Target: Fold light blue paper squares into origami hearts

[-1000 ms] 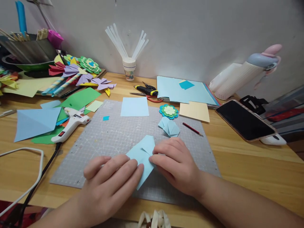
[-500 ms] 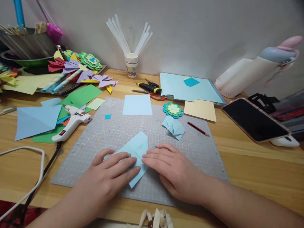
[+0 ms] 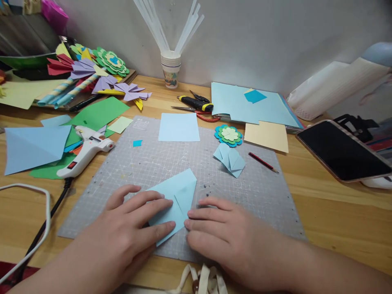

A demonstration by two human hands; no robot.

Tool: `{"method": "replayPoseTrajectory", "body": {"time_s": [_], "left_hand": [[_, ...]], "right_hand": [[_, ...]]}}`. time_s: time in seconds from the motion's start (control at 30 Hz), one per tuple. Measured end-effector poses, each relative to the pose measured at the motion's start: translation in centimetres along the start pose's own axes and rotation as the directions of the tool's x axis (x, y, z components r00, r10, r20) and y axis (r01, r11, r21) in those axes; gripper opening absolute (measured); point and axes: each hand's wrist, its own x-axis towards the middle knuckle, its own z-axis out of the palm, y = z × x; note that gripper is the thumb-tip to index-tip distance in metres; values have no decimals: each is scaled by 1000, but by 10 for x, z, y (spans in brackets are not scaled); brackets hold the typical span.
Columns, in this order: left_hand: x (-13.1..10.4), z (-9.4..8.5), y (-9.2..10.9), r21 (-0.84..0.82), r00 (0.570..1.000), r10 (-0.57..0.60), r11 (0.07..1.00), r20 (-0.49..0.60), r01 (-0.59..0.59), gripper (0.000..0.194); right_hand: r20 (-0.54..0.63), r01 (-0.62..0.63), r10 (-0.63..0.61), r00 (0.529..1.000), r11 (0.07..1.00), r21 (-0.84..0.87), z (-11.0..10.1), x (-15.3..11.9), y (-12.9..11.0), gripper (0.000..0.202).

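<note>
A folded sheet of light blue paper (image 3: 183, 190) lies on the grey cutting mat (image 3: 122, 204), one corner pointing away from me. My left hand (image 3: 134, 218) rests flat on its left part with the fingers spread, pressing it down and covering that side. At the paper's right edge are the fingertips of my right hand (image 3: 219, 232), stretched out and close together. Beyond them sit a pleated light blue paper piece (image 3: 229, 159), a layered paper flower (image 3: 228, 135) and a pale blue square (image 3: 179, 127).
A white glue gun (image 3: 88, 149) with its cord lies at left, near green paper (image 3: 99, 112) and paper flowers. Scissors and a yellow-black cutter (image 3: 196, 103) lie behind the mat. At right are a pencil (image 3: 263, 162) and a phone (image 3: 344, 149). A paper cup (image 3: 170, 71) holds white strips.
The folded paper has turned a little, its far corner swinging right. My right hand has slid down along its right edge toward me. The whole view has shifted slightly.
</note>
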Motion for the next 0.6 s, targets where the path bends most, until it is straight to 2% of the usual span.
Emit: {"method": "replayPoseTrajectory", "body": {"time_s": [0.13, 0.23, 0.33, 0.4, 0.5, 0.6], "left_hand": [[7, -4, -2, -111, 999, -42, 993, 30, 45, 23], [12, -7, -4, -200, 991, -77, 975, 109, 98, 22], [20, -9, -6, -234, 962, -130, 954, 240, 187, 20], [26, -7, -7, -231, 934, -209, 932, 289, 280, 20], [32, -1, -9, -187, 897, -332, 900, 292, 394, 23], [35, 6, -11, -165, 896, -371, 894, 245, 416, 22]], "right_hand": [[2, -83, 84, 996, 987, 139, -2, 2, 1, 29], [-12, -128, 132, 991, 974, 188, -1, 3, 5, 30], [8, -156, 156, 988, 975, 160, 0, 1, 8, 30], [29, -156, 153, 988, 976, 155, 1, 1, 8, 30], [35, -148, 144, 989, 977, 155, 0, 0, 9, 30], [26, -128, 125, 992, 983, 128, 0, -1, 9, 28]]}}
